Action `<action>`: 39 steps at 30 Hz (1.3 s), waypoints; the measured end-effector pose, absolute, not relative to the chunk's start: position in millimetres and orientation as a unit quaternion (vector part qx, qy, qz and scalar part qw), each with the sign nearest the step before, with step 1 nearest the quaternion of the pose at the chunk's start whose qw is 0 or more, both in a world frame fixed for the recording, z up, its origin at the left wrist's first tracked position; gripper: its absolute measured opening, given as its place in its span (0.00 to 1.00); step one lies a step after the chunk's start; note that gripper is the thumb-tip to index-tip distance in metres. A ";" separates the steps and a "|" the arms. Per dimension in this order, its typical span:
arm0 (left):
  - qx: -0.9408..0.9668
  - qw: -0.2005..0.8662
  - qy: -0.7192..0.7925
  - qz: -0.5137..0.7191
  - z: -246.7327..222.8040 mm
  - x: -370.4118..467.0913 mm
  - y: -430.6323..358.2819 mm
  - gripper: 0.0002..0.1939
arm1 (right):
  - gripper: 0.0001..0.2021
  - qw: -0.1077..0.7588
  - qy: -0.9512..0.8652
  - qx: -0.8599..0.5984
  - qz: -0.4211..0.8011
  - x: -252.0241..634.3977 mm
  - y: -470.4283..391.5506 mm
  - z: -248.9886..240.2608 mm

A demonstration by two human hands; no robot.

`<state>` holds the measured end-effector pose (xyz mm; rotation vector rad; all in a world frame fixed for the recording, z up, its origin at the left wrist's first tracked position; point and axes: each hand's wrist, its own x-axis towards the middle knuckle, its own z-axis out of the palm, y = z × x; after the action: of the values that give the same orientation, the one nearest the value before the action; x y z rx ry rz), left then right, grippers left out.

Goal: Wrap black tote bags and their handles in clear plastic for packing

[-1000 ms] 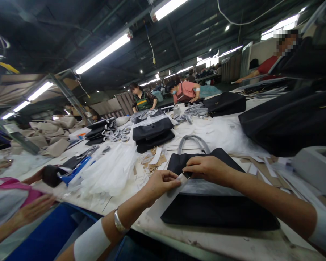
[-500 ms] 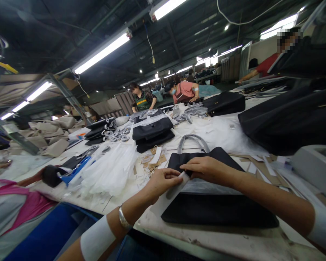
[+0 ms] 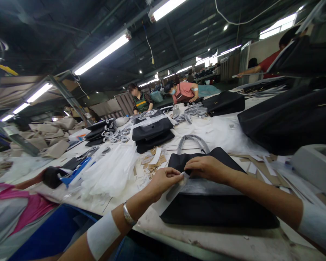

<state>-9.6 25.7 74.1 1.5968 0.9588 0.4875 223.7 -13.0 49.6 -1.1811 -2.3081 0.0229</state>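
One black bag [image 3: 220,211]: handle [image 3: 191,137] pointing away, long axis crosswise.

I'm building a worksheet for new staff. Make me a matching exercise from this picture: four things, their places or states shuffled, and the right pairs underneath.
Things
1. Silver bracelet
2. Nearest black bag
3. Brown tags
4. Left hand

Places or states
A. Heaped on the table, to the left of the bag
B. Holding the end of a pale strip
C. Has a band of cloudy wrap across it
D. Around the left wrist

Pairs: 1-D, 2-C, 3-A, 4-B
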 end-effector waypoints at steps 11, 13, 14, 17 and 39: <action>0.698 0.556 0.401 0.207 74.3 -5.1 30.7 0.16 | 0.22 0.188 -0.859 -0.463 -0.110 220.4 -15.4 57.9; 0.711 0.539 0.406 0.196 76.1 -5.7 30.5 0.15 | 0.23 0.176 -0.865 -0.450 -0.133 218.3 -16.9 60.7; 0.719 0.529 0.409 0.189 76.5 -6.0 30.9 0.15 | 0.24 0.169 -0.867 -0.447 -0.143 217.1 -17.6 62.0; 0.741 0.499 0.414 0.177 75.0 -6.2 33.3 0.16 | 0.25 0.152 -0.867 -0.448 -0.156 213.0 -19.1 65.0; 0.710 0.530 0.434 0.162 63.2 18.7 49.4 0.17 | 0.13 0.259 -0.838 -0.478 -0.054 234.1 -0.2 34.2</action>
<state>18.7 49.4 63.2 1.6949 1.0356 0.3876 234.1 -0.2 34.2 -1.2942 -2.2693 -0.1475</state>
